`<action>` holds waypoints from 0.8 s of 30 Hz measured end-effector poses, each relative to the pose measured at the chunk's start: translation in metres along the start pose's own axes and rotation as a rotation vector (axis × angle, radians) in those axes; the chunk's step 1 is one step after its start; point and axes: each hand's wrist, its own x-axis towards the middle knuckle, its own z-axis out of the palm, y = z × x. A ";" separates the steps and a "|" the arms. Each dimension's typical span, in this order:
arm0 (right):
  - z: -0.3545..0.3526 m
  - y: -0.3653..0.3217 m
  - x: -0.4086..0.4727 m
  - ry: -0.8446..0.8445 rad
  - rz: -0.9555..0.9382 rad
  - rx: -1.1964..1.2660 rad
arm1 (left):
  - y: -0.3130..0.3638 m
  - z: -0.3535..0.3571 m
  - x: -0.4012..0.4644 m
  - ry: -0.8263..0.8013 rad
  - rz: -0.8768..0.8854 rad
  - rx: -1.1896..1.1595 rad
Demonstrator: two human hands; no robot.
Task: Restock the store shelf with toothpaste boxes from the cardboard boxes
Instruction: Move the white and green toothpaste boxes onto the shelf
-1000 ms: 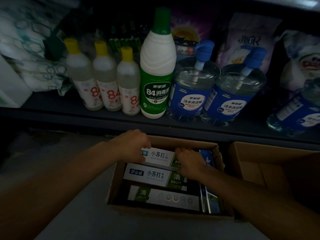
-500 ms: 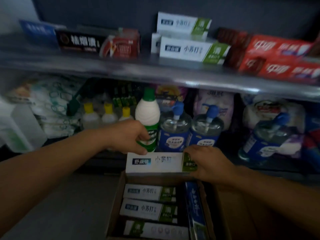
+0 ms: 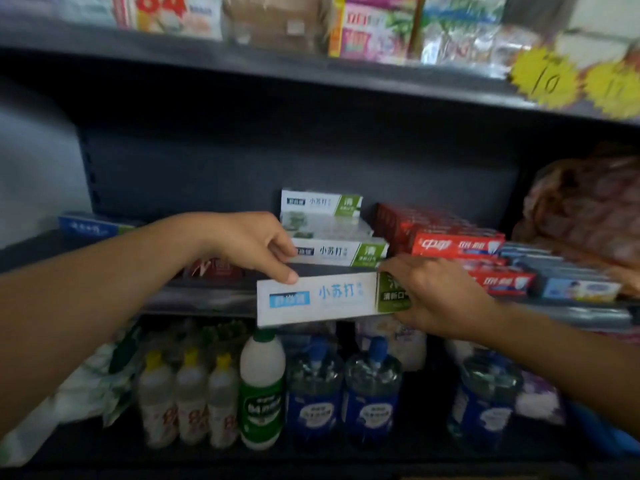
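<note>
I hold a white and green toothpaste box (image 3: 325,299) level in front of the middle shelf (image 3: 207,296). My left hand (image 3: 249,245) pinches its top left edge. My right hand (image 3: 429,292) grips its green right end. Just behind it on the shelf sit matching white and green toothpaste boxes (image 3: 337,252), stacked in two layers. The cardboard boxes are out of view.
Red toothpaste boxes (image 3: 457,245) and blue ones (image 3: 581,287) lie right of the stack. A blue box (image 3: 90,227) lies at the shelf's far left. Below stand a green-labelled bottle (image 3: 262,393), yellow-capped bottles (image 3: 190,396) and blue pump bottles (image 3: 343,389). Yellow price tags (image 3: 543,79) hang above.
Both hands lifted the toothpaste box out of the cardboard box and up to the middle shelf's front edge. The view rose from the floor carton to the shelves.
</note>
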 end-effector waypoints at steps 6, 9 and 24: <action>-0.014 0.027 0.034 0.165 0.044 -0.112 | 0.017 -0.041 0.019 0.107 -0.042 0.013; -0.004 0.035 0.045 0.210 0.069 -0.100 | 0.015 -0.044 0.033 0.120 -0.072 0.036; 0.049 0.049 0.076 0.156 0.078 0.035 | -0.023 -0.014 0.093 0.184 -0.124 0.167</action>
